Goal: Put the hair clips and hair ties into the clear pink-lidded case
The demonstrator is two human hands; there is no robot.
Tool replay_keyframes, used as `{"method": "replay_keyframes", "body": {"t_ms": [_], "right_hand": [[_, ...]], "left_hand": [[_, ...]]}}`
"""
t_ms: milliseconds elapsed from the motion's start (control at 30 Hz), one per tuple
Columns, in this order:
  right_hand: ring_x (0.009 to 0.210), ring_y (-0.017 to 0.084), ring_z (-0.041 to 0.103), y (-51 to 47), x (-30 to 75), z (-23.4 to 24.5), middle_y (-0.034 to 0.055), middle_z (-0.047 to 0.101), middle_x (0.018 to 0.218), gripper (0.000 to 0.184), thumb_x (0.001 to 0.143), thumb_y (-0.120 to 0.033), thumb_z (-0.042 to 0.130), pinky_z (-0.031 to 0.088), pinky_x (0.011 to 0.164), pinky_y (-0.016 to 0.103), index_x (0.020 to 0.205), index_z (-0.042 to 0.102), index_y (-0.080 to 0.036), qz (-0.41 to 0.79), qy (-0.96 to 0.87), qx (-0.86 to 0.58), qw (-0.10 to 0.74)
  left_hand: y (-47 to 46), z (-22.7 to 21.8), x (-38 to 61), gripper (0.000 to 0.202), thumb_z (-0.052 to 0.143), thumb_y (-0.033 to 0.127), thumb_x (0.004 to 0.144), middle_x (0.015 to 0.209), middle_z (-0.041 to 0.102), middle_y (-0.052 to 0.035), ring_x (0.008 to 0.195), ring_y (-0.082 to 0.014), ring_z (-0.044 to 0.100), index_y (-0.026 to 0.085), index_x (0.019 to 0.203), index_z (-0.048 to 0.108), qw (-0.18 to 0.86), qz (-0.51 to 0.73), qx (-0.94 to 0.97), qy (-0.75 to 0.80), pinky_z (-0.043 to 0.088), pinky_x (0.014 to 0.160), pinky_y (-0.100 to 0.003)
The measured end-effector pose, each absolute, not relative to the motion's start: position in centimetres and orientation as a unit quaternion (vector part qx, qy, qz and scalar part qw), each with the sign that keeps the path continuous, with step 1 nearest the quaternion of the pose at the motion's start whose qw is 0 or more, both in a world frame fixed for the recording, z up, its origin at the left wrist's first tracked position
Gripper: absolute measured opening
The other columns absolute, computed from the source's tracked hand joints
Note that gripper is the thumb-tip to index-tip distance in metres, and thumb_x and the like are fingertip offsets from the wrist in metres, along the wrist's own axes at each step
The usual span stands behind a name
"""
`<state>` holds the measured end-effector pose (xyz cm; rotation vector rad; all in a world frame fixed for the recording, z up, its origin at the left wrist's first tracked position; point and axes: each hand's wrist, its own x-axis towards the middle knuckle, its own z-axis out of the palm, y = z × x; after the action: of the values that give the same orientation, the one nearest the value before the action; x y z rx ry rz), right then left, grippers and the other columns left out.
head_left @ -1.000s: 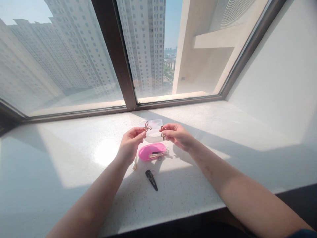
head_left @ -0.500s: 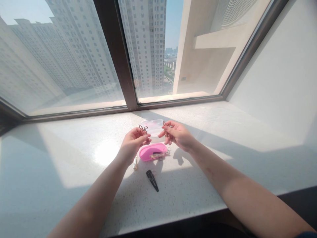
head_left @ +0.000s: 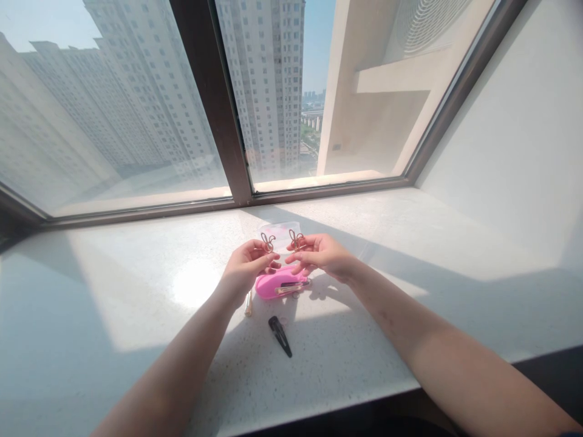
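Over the windowsill, my left hand [head_left: 241,267] pinches a small wire-loop hair clip [head_left: 268,242] between thumb and fingers. A similar looped hair clip [head_left: 295,239] is pinched in my right hand [head_left: 325,256]. The two clips stand side by side, a small gap apart, loops up. Below the hands lies a pink oval lid or tray [head_left: 268,286], with a gold hair clip [head_left: 289,289] and something dark on its right part. Behind the clips is a clear plastic box [head_left: 279,229]. A black snap hair clip [head_left: 279,335] lies nearer to me.
Left of the pink piece, by my left wrist, lies another gold clip [head_left: 248,304]. A small pale ring [head_left: 283,320] sits beside the black clip. The speckled white sill [head_left: 346,358] ends at a front edge; the window frame [head_left: 319,189] bounds the back.
My right hand has turned and shifted slightly left, bringing its clip upright and closer to the left one. The left clip now shows its loops more upright. The view has moved slightly.
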<state>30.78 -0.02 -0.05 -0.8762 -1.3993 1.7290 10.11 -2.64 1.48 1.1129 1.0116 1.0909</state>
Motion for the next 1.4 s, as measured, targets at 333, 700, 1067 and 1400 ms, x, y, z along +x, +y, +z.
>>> {"method": "replay_keyframes", "body": {"t_ms": [333,700,1067,1400], "right_hand": [[0.055,0.012,0.067,-0.4,30.2,0.1,0.0132,0.074,0.091,0.031,0.078,-0.025,0.073,0.053,0.047,0.020,0.103,0.064,-0.010,0.658,-0.568,-0.343,0.356],[0.055,0.013,0.068,-0.1,30.0,-0.4,0.0120,0.074,0.083,0.029,0.074,-0.020,0.075,0.053,0.044,0.020,0.099,0.065,-0.010,0.639,-0.561,-0.374,0.371],[0.056,0.013,0.068,0.0,30.1,-0.8,0.0124,0.074,0.085,0.032,0.074,-0.020,0.075,0.054,0.047,0.020,0.103,0.065,-0.009,0.637,-0.567,-0.364,0.373],[0.056,0.013,0.068,-0.2,30.1,-0.8,0.0119,0.074,0.084,0.036,0.075,-0.022,0.075,0.054,0.049,0.021,0.106,0.062,-0.010,0.639,-0.572,-0.356,0.372]], "left_hand": [[-2.6,1.0,10.2,0.027,0.076,0.024,0.072,0.070,0.068,-0.0040,0.064,-0.0162,0.066,0.016,0.083,0.053,0.588,0.469,0.501,0.428,0.048,0.060,-0.026],[-2.6,0.9,10.3,0.022,0.073,0.022,0.074,0.072,0.069,-0.0043,0.066,-0.0168,0.067,0.016,0.084,0.055,0.567,0.454,0.534,0.434,0.053,0.066,-0.031],[-2.5,0.5,10.3,0.021,0.070,0.022,0.076,0.072,0.069,-0.0045,0.065,-0.0167,0.067,0.016,0.086,0.054,0.552,0.449,0.547,0.441,0.053,0.065,-0.031],[-2.6,0.7,10.3,0.021,0.071,0.022,0.075,0.070,0.068,-0.0036,0.063,-0.0163,0.067,0.016,0.084,0.054,0.545,0.461,0.544,0.441,0.052,0.062,-0.029]]}}
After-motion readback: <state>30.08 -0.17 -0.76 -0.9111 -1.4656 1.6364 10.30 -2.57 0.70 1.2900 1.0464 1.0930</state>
